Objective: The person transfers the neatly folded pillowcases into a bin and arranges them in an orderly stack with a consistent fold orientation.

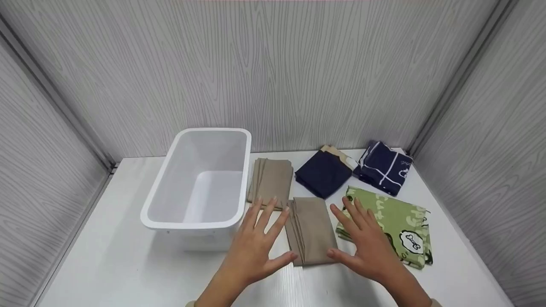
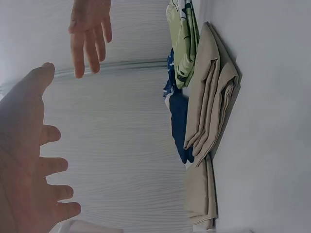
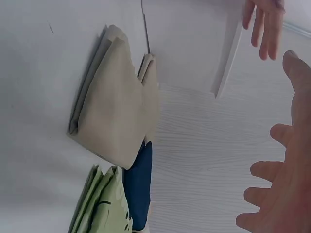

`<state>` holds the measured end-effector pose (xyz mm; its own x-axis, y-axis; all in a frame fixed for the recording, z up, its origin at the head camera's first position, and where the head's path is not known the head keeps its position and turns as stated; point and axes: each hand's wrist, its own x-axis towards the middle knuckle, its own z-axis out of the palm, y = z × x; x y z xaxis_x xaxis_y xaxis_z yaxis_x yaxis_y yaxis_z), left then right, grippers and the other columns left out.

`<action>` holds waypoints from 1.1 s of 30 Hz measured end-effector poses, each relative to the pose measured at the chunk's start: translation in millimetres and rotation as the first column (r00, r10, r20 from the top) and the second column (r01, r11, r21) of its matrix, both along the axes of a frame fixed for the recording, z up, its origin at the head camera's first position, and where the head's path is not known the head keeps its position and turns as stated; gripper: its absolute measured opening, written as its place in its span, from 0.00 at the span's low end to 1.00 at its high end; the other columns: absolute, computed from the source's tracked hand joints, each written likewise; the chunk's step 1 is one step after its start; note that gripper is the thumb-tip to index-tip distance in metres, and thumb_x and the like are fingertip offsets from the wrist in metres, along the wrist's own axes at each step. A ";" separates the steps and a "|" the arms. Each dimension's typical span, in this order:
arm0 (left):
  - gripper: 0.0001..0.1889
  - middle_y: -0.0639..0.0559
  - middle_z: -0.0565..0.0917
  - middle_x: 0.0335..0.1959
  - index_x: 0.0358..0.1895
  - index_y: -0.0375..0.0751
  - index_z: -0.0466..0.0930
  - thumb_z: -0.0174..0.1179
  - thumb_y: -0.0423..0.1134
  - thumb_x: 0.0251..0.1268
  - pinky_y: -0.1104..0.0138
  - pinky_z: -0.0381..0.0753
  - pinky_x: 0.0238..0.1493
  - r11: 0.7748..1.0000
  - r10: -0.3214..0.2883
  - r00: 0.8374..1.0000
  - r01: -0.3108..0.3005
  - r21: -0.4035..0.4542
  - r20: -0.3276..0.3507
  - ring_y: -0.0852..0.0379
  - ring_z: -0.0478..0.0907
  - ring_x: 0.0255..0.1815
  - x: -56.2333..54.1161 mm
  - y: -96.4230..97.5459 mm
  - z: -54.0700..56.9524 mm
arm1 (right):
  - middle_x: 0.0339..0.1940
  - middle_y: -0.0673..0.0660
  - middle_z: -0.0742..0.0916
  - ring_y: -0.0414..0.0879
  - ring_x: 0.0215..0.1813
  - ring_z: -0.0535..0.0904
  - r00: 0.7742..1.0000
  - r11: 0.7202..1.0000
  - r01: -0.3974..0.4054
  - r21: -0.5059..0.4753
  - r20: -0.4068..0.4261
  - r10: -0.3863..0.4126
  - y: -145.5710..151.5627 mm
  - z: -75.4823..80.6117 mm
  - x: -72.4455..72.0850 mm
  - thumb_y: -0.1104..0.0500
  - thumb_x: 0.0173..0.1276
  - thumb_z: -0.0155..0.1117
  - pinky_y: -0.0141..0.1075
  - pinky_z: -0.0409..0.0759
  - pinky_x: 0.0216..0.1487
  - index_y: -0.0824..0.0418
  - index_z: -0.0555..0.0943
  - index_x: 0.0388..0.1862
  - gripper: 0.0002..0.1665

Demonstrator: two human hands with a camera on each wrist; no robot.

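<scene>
Both hands hover over the table with fingers spread, holding nothing. In the head view the left hand is between the white tub and a folded tan cloth. On that cloth's other side, the right hand overlaps the edge of a folded green printed cloth. Behind the left fingertips lies a second folded tan cloth. Each wrist view shows the near tan cloth lying flat in layers, apart from the fingers.
A deep white tub stands at the left of the white table. Farther back are a folded dark navy cloth with a tan edge and a navy cloth with white lines. Grey wood-grain panels enclose the back and sides.
</scene>
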<state>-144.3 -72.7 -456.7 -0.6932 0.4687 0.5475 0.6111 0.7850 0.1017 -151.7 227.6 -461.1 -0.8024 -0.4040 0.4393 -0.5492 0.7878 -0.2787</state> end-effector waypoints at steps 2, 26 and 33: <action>0.45 0.42 0.58 0.79 0.77 0.50 0.61 0.52 0.73 0.62 0.43 0.61 0.72 1.000 0.002 1.000 -0.002 0.000 0.018 0.34 0.52 0.78 0.3 1.9 -7.9 | 0.82 0.52 0.58 0.62 0.81 0.50 1.000 1.000 -0.007 -0.011 -0.002 0.007 -3.5 -7.4 -0.6 0.34 0.55 0.71 0.70 0.51 0.71 0.43 0.59 0.80 0.56; 0.43 0.43 0.56 0.79 0.77 0.51 0.62 0.49 0.72 0.65 0.42 0.68 0.67 0.999 -0.032 0.995 0.029 0.030 0.098 0.33 0.55 0.77 -4.6 22.2 -53.4 | 0.80 0.56 0.62 0.70 0.76 0.57 0.999 0.997 -0.007 -0.082 0.046 0.011 -15.0 -53.9 -4.8 0.36 0.56 0.72 0.74 0.55 0.67 0.45 0.61 0.79 0.54; 0.42 0.42 0.62 0.77 0.76 0.52 0.63 0.45 0.74 0.66 0.42 0.70 0.66 0.999 -0.041 0.982 0.042 -0.001 0.183 0.33 0.59 0.75 -8.7 25.6 -64.5 | 0.78 0.59 0.65 0.71 0.75 0.59 0.997 0.999 -0.025 -0.025 0.076 0.027 -15.9 -70.7 -8.4 0.32 0.57 0.70 0.72 0.60 0.66 0.45 0.62 0.79 0.53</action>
<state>-153.0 -47.1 -521.2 -0.7611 0.5018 0.4110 0.6149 0.7599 0.2108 -160.1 211.7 -531.8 -0.8234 -0.4154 0.3866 -0.5458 0.7661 -0.3394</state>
